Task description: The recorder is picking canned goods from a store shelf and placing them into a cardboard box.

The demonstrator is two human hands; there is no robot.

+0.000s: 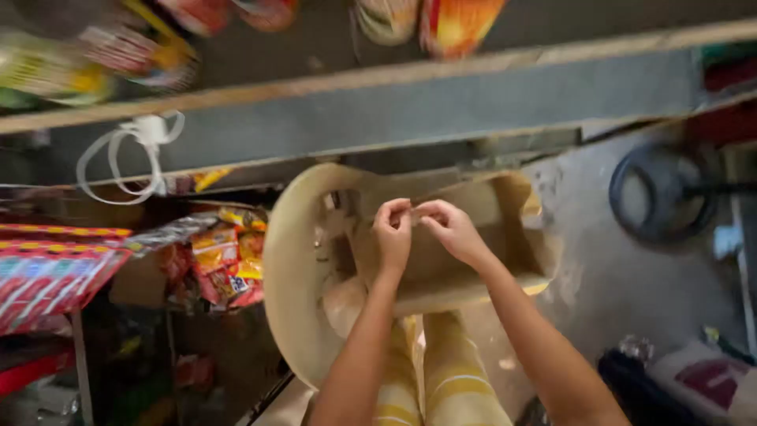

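My left hand (392, 233) and my right hand (449, 229) meet in the middle of the view, fingertips pinched together on something small that is too tiny and blurred to name. They hover above an open cardboard box (505, 205) that rests against a beige plastic chair (292, 268). Both forearms reach up from the bottom edge. Below them show my legs in yellow and white striped trousers (441, 386).
A grey shelf edge with wooden trim (410, 110) crosses the top, with bright snack packets (453, 24) hanging above. A white coiled cable (134, 158) hangs at left. Packaged goods (225, 256) fill shelves at left. A black fan (658, 193) stands on the concrete floor at right.
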